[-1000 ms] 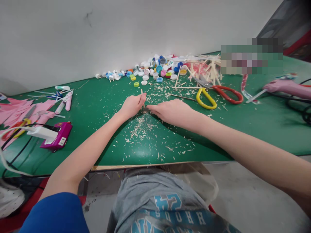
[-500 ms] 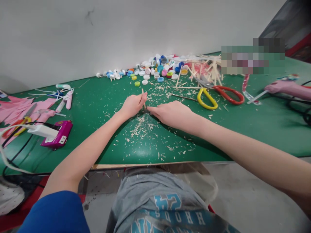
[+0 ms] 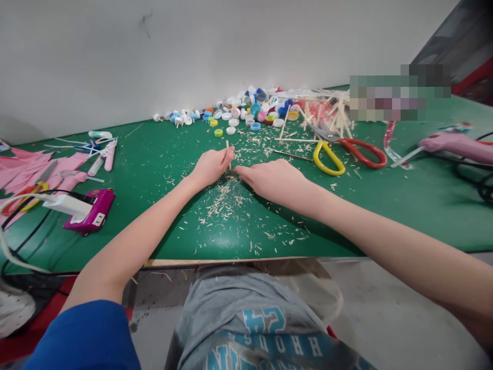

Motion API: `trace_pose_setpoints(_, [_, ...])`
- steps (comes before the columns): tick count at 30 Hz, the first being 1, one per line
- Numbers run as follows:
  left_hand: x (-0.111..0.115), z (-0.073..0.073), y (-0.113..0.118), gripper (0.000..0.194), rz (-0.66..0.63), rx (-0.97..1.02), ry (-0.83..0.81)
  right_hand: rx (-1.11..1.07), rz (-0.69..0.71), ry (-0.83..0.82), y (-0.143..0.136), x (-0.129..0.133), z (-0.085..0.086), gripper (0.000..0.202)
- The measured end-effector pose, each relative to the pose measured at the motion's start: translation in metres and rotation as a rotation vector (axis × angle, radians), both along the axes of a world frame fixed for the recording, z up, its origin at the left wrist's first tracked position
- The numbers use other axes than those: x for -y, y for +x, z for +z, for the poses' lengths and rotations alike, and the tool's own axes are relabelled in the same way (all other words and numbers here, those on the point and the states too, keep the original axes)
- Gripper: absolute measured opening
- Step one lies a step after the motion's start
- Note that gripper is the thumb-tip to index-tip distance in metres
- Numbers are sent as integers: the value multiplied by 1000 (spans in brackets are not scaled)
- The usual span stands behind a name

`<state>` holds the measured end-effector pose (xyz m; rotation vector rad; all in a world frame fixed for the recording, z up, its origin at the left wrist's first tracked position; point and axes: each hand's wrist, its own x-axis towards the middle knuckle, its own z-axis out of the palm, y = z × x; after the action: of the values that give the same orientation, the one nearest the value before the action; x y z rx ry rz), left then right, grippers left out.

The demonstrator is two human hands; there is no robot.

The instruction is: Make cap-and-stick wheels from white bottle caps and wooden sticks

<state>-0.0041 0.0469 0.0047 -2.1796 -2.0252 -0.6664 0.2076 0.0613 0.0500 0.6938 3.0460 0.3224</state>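
Observation:
My left hand (image 3: 212, 167) is closed around a thin wooden stick (image 3: 227, 144), whose pale upper end sticks up past the fingers. Just to its right, my right hand (image 3: 275, 180) is closed, fingertips pinching what looks like a small dark blade (image 3: 233, 173) against the stick's lower part. Most of the blade is hidden by the fingers. Pale wood shavings (image 3: 223, 200) lie scattered beneath and around both hands on the green table (image 3: 162, 246).
Bottle caps (image 3: 254, 110) are heaped along the wall, beside many wooden sticks (image 3: 341, 115). Scissors (image 3: 329, 159) and a thin metal rod (image 3: 291, 154) lie right of my hands. A pink glue gun (image 3: 454, 144) rests far right; a purple power strip (image 3: 90, 210) and pink pieces (image 3: 23, 167) sit left.
The stick and both hands stay almost in place; the right fingertips and the blade have shifted very slightly at the stick. The view has tilted a little.

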Motion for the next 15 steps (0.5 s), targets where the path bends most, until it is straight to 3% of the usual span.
trace_pose_setpoints(15, [2, 2, 0, 70, 15, -8, -9, 67, 3, -28, -3, 4, 12, 36])
